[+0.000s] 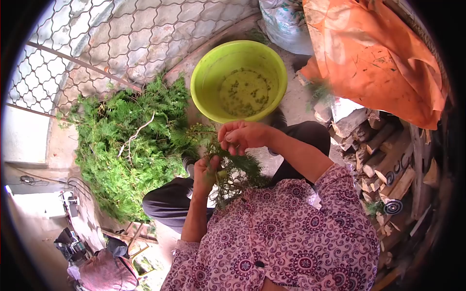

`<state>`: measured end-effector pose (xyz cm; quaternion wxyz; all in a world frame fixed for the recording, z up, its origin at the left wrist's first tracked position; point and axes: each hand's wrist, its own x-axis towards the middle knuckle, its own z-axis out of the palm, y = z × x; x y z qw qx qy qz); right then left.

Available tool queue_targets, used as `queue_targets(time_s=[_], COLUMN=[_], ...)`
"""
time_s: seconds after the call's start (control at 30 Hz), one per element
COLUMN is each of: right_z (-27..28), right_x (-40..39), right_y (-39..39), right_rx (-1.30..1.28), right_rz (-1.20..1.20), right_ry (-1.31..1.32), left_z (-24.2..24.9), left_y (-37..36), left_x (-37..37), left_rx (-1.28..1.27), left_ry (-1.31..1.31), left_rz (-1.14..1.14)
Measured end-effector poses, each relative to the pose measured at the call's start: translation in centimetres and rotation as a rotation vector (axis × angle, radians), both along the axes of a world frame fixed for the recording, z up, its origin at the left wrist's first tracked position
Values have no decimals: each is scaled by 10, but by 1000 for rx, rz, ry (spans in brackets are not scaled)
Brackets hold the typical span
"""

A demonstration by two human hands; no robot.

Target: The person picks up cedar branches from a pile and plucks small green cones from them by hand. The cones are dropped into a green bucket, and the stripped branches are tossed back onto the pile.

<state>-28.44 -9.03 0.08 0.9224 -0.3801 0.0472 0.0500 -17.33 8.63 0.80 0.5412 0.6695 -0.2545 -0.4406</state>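
My left hand (206,173) is closed around a leafy evergreen sprig (242,169), whose fronds spread to the right and down over my lap. Just above it, my right hand (244,136) has its fingers curled together at the sprig's upper part; what lies between the fingertips is too small to make out. Light green knobby bits show on the twig beside the hands. Beyond my hands stands a wide yellow-green basin (204,89), with many small round green pieces (245,92) scattered over its bottom.
A big heap of cut evergreen branches (131,145) lies to the left, below a wire mesh (131,39). An orange sheet (374,63) hangs at the upper right over stacked firewood (388,150). A white sack (286,24) stands behind the basin. Bags (109,271) sit lower left.
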Motion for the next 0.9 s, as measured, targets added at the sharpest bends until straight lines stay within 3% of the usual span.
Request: queue_targets(time_s=[0.03,0.07,0.13,0.3,0.5,0.57,0.6,0.67,0.7,0.77,0.8,0.87,0.9], right_z=[0,-1,-5,-11,-23,-55,-57,-60,-60,-59,-54,-39,-39], right_x=[0,1,2,8,16,26,26,26,24,21,21,22,24], right_y=[-1,0,6,18,12,11,9,1,-3,-9,-15,-31,-39], right_rx=[-52,-53,-452,-465,-542,-735,-732,-1207,-1207,-1839,-1839,-1399,-1404], right_rz=[-33,-28,111,248,153,-75,-77,-143,-146,-347,-351,-556,-559], right_ry=[0,0,38,-4,72,-244,-242,-231,-228,46,49,240,235], left_z=[1,-15,-23,-39,-42,-34,-31,-37,-36,-28,-24,-27,-26], left_y=[0,3,6,6,15,17,18,20,19,18,17,20,20], left_x=[-1,7,11,17,16,18,18,21,20,17,15,20,22], left_rx=[33,39,38,70,69,69,66,68,68,53,39,2,-36], left_ry=[101,-34,-55,-74,-117,-48,22,84,145,155,162,148,135], left_rz=[119,103,109,193,31,-13,-57,-50,-40,36,115,186,260])
